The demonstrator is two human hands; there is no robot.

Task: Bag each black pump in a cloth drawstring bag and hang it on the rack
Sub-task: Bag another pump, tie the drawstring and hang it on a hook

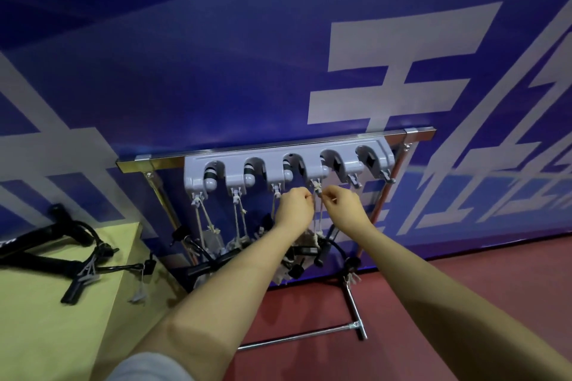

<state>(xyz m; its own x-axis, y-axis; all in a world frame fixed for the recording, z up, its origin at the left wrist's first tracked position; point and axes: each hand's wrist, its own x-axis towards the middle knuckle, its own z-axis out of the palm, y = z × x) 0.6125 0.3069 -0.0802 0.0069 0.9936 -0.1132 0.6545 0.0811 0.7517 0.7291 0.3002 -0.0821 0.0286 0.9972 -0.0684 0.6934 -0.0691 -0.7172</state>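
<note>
Cloth drawstring bag [305, 241], with a black pump [305, 252] poking out, hangs low under the grey rack [288, 168], its cord [317, 207] running up to the 4th hook [316, 185] from the left. Left hand [294, 207] and right hand [342, 204] both pinch that cord just below the hook, fingers curled. 2 more bagged pumps hang to the left (their cords knotted). Another black pump [62, 250] lies on the yellow table [46, 334].
</note>
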